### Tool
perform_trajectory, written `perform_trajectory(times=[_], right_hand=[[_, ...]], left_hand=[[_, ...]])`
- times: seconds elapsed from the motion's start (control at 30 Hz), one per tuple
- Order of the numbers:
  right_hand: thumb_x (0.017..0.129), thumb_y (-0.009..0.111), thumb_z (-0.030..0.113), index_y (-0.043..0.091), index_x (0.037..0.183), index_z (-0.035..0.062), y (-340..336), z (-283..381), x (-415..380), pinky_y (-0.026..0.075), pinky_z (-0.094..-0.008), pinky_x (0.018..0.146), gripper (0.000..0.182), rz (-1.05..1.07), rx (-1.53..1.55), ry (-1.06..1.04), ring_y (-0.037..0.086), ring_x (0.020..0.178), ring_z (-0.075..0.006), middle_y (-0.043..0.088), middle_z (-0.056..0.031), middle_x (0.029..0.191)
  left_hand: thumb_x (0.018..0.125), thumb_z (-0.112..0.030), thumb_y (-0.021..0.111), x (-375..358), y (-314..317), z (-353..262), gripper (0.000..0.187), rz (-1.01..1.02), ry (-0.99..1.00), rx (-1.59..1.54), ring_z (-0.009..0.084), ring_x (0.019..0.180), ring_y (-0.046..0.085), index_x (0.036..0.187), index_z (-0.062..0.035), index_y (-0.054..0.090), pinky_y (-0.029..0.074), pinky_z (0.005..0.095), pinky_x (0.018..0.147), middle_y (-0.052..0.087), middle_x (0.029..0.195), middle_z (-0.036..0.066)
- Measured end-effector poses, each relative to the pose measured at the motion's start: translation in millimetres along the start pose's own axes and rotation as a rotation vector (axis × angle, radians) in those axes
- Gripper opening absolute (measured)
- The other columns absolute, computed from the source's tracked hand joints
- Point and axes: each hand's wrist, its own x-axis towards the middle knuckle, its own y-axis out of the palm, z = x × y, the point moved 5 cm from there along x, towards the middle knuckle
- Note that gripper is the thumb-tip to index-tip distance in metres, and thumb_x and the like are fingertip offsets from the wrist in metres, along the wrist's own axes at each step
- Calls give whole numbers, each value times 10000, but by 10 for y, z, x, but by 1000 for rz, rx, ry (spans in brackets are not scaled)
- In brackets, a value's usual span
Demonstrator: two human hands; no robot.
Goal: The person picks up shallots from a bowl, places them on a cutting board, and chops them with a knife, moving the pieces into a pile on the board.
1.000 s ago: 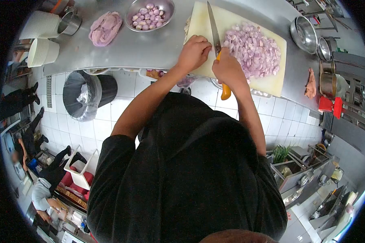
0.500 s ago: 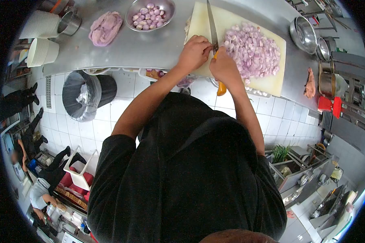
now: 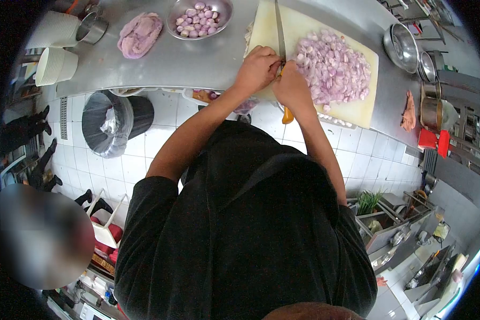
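My right hand is closed around the yellow handle of a long kitchen knife, whose blade points away from me over the white cutting board. My left hand is beside the blade on its left, fingers bent and pinched together at the board's near side. Whatever those fingertips grip is too small and covered to make out. To the right of the knife, a broad heap of cut pale-purple shallots covers much of the board.
Left of the board are a metal bowl with peeled whole shallots, a crumpled pinkish cloth and stacked white tubs. Metal bowls and another cloth lie right. A lined bin stands on the floor.
My right hand has tilted a little, and the lower end of the knife handle has swung slightly left. My left hand stays pinched beside the blade. The whole view has shifted slightly.
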Motion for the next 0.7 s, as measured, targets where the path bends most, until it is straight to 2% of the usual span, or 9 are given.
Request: perform_trajectory(times=[0.07, 0.17, 0.27, 0.37, 0.5, 0.6, 0.67, 0.7], right_hand=[[855, 510, 69, 430, 1034, -58, -43, 8, -28, 496, -561, 776, 234, 41, 13, 43, 645, 781, -511, 627, -353, 870], [875, 528, 103, 421, 1056, -52, -7, -57, 21, 511, -544, 758, 261, 108, 39, 114, 651, 772, -505, 634, -345, 881], [891, 555, 149, 441, 1074, -37, 53, -315, 85, 518, -538, 747, 285, 96, 193, 100, 657, 779, -497, 647, -330, 882], [899, 569, 168, 474, 1094, -8, -186, -420, 138, 524, -538, 733, 280, 70, 117, 108, 663, 766, -481, 654, -310, 859], [857, 614, 169, 500, 1104, 20, -460, -289, -34, 526, -530, 735, 311, -98, -1, 86, 672, 782, -452, 667, -284, 860], [814, 659, 176, 506, 1112, 36, -582, -270, -181, 526, -517, 738, 364, -215, -47, 102, 675, 799, -439, 679, -267, 879], [785, 685, 180, 510, 1111, 44, -613, -318, -296, 525, -513, 734, 394, -288, 2, 92, 677, 808, -432, 686, -254, 888], [756, 709, 148, 489, 1031, 32, -635, -325, -342, 536, -497, 669, 370, -310, -35, 84, 677, 772, -416, 677, -224, 889]], left_hand=[[786, -68, 699, -18, 9, 2, 141, -19, -7, -13, 316, 913, 613, 923, -47, 724, 514, 405, 824, 664, 950, 97], [779, -81, 709, -27, 24, 18, 155, -37, 5, -8, 313, 917, 612, 929, -56, 733, 514, 407, 830, 664, 954, 92], [777, -89, 720, -11, 5, -22, 167, 1, 27, 38, 306, 921, 613, 939, -60, 741, 513, 404, 837, 666, 957, 91], [787, -98, 728, 8, -7, -88, 164, 40, 20, 67, 294, 932, 619, 947, -61, 746, 513, 394, 844, 669, 959, 91], [804, -130, 748, 30, -45, -17, 150, -50, -75, -71, 277, 952, 626, 937, -61, 750, 510, 378, 846, 674, 953, 81], [781, -146, 756, 128, -235, -134, 141, -155, -142, -148, 266, 936, 622, 897, -66, 751, 510, 402, 812, 676, 944, 73], [770, -156, 768, 333, -409, -525, 149, -121, 19, -126, 273, 919, 619, 884, -61, 751, 507, 397, 823, 672, 928, 77], [764, -161, 774, 411, -457, -673, 154, -109, 95, -115, 276, 911, 618, 877, -59, 751, 505, 394, 828, 670, 920, 80]])
